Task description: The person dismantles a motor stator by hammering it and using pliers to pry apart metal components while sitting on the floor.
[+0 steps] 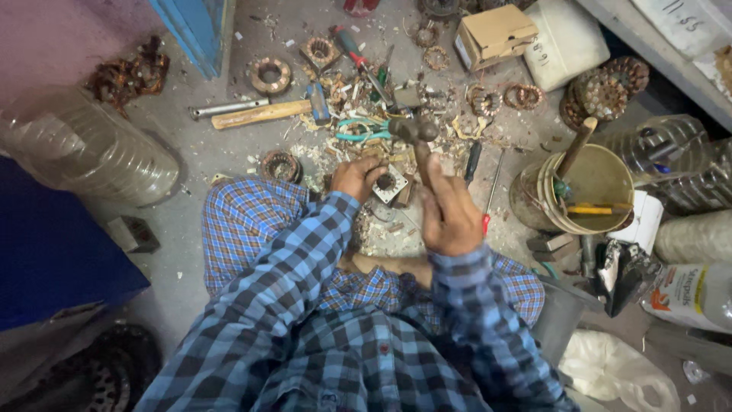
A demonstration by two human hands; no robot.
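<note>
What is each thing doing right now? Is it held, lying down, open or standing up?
Small hammer: raised, gripped by the right hand.
Square metal part: on the floor, steadied by the left hand.
Big wooden-handled hammer: lying flat, untouched.
Cardboard box: flap partly open.
Bucket: upright, open, tools sticking out.
Pliers: lying on the floor.
</note>
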